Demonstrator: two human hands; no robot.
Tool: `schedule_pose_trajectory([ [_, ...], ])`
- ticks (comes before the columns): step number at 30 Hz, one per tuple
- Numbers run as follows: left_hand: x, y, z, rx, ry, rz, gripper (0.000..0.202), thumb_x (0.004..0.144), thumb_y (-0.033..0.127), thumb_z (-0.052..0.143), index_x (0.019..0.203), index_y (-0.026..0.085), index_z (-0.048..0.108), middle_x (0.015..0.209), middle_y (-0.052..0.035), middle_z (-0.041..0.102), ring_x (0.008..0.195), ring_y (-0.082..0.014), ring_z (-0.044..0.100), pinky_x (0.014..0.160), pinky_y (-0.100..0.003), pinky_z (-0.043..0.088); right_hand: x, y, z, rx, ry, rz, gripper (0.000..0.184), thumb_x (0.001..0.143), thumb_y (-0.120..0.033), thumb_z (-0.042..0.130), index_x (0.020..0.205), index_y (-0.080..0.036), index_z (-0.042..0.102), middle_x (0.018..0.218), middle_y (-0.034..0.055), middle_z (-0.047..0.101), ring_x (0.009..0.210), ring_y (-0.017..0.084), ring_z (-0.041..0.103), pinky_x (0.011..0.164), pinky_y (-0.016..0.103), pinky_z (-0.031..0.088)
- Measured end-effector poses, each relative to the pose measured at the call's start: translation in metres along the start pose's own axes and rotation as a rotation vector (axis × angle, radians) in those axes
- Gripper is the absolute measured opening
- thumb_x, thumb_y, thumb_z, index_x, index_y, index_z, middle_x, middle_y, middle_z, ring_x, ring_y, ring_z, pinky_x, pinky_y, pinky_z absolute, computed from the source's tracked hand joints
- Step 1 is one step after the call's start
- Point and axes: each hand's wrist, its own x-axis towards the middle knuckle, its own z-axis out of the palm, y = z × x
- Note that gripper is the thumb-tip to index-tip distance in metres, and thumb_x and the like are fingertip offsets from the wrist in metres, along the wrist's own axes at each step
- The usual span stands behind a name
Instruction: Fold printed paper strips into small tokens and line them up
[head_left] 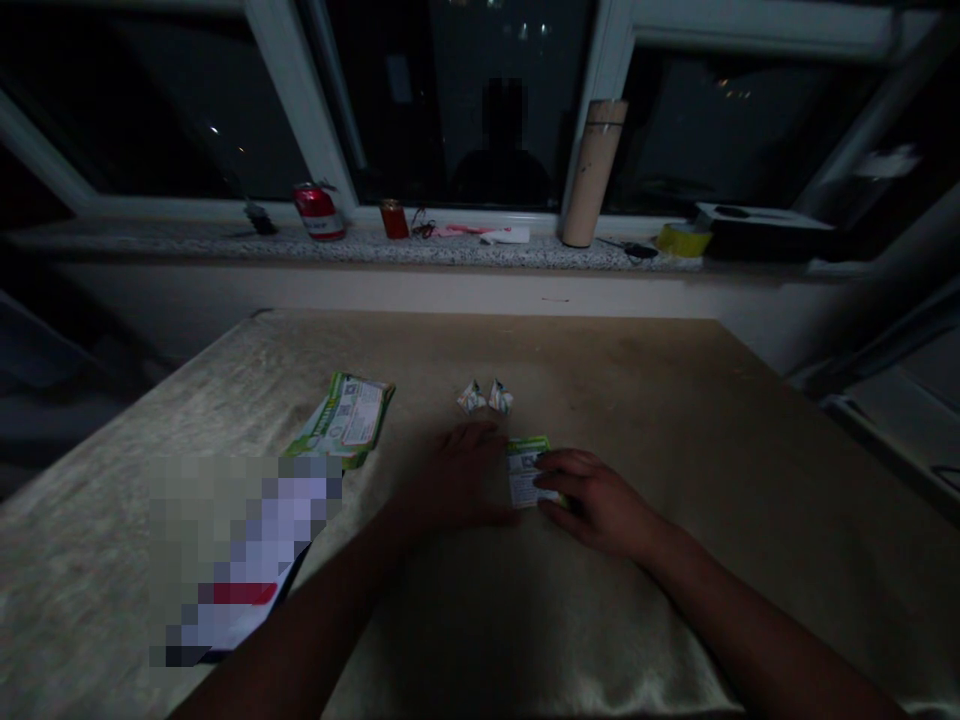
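Note:
A small green and white printed paper (524, 476) lies on the cloth-covered table between my two hands. My right hand (596, 500) has its fingertips and thumb on the paper's right side and covers that part. Left of the paper is my left hand (461, 480), blurred by motion, its thumb stretched apart from the fingers and nothing visible in it. Just beyond the hands stand two small folded paper pieces (472, 398), pale with green marks. A stack of similar green printed sheets (360, 412) rests farther left.
A pixelated flat object with a pale face (259, 560) lies beside my left forearm. On the stone windowsill (262, 250) stand a red can (318, 212), a small red jar (394, 219), a tall beige flask (592, 175), yellow tape (682, 240) and a dark box (765, 236).

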Motion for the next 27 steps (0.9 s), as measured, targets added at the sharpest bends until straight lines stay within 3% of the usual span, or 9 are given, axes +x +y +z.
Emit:
schedule_pose_trajectory([
  [3, -0.001, 0.005, 0.002, -0.056, -0.011, 0.067, 0.095, 0.062, 0.061, 0.083, 0.142, 0.023, 0.048, 0.148, -0.0142, 0.047, 0.137, -0.034, 0.042, 0.114, -0.052, 0.033, 0.001, 0.001, 0.001, 0.016, 0.017, 0.001, 0.028, 0.089, -0.029, 0.066, 0.116, -0.021, 0.069, 0.123, 0.0114, 0.067, 0.117, 0.026, 0.061, 0.104, 0.046, 0.047],
  [9, -0.001, 0.017, -0.003, -0.065, 0.014, 0.177, 0.045, 0.083, 0.047, 0.071, 0.122, 0.025, 0.065, 0.13, -0.0084, 0.064, 0.121, -0.0266, 0.057, 0.104, -0.042, 0.045, 0.0, 0.004, 0.003, 0.066, 0.073, -0.012, 0.042, 0.084, -0.031, 0.071, 0.125, -0.021, 0.064, 0.124, 0.0127, 0.067, 0.117, 0.027, 0.062, 0.102, 0.046, 0.048],
  [12, 0.0, 0.024, -0.009, 0.051, -0.07, 0.223, 0.026, 0.092, 0.038, 0.058, 0.105, 0.019, 0.071, 0.11, -0.0097, 0.071, 0.102, -0.0258, 0.065, 0.093, -0.041, 0.05, -0.001, 0.005, 0.003, 0.063, 0.06, -0.008, 0.045, 0.084, -0.034, 0.072, 0.126, -0.021, 0.063, 0.124, 0.0126, 0.067, 0.117, 0.027, 0.061, 0.101, 0.046, 0.049],
  [16, 0.001, 0.029, -0.012, 0.15, -0.095, 0.239, 0.027, 0.098, 0.024, 0.044, 0.096, 0.016, 0.07, 0.095, -0.0097, 0.072, 0.089, -0.0237, 0.067, 0.085, -0.039, 0.05, 0.0, 0.007, 0.003, 0.023, 0.083, -0.009, 0.027, 0.091, -0.027, 0.064, 0.118, -0.022, 0.067, 0.119, 0.0103, 0.07, 0.113, 0.025, 0.064, 0.1, 0.044, 0.049],
  [22, -0.004, 0.029, -0.012, 0.063, -0.042, 0.171, 0.03, 0.093, 0.043, 0.056, 0.108, 0.019, 0.066, 0.106, -0.0093, 0.071, 0.099, -0.0256, 0.064, 0.091, -0.041, 0.047, 0.001, 0.01, 0.002, 0.014, 0.105, -0.069, 0.022, 0.096, -0.02, 0.055, 0.112, -0.025, 0.07, 0.108, 0.006, 0.075, 0.104, 0.022, 0.068, 0.096, 0.043, 0.051],
  [27, -0.002, 0.025, -0.004, 0.074, -0.049, 0.11, 0.02, 0.096, 0.024, 0.051, 0.1, 0.019, 0.069, 0.1, -0.0087, 0.071, 0.095, -0.0237, 0.064, 0.089, -0.038, 0.048, 0.0, 0.009, 0.002, 0.025, 0.114, -0.034, 0.02, 0.097, -0.022, 0.056, 0.111, -0.024, 0.07, 0.105, 0.006, 0.076, 0.099, 0.022, 0.069, 0.093, 0.042, 0.051],
])
